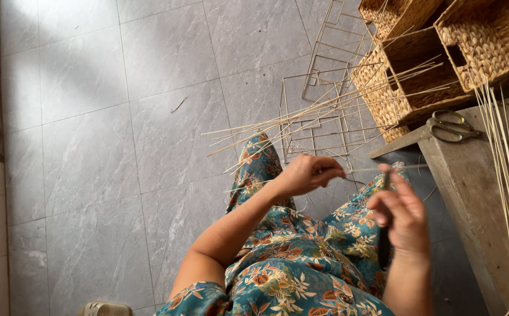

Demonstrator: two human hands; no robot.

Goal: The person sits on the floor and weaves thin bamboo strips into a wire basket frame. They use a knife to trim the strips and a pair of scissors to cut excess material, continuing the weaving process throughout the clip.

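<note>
1. Left hand (307,174): fingers pinched shut on a thin pale reed strip (365,170); hand held over the lap, above the floral teal garment (301,263).
2. Right hand (399,215): clenched round a dark knife-like tool (384,248); the handle runs down below the palm; the tip meets the reed strip just beside the raised forefinger.
3. Reed strip: spans the gap between the two hands, roughly level; its right end passes beyond the right hand.
4. Wooden bench (471,193) at right: scissors (452,127) lie near its top edge; a bundle of long pale reeds (503,175) lies along it.
5. Woven baskets (441,52) stacked at upper right; loose reed ends stick out leftward from them.
6. Wire frames (319,111) stand on the grey tiled floor (102,146), just beside the baskets.
</note>
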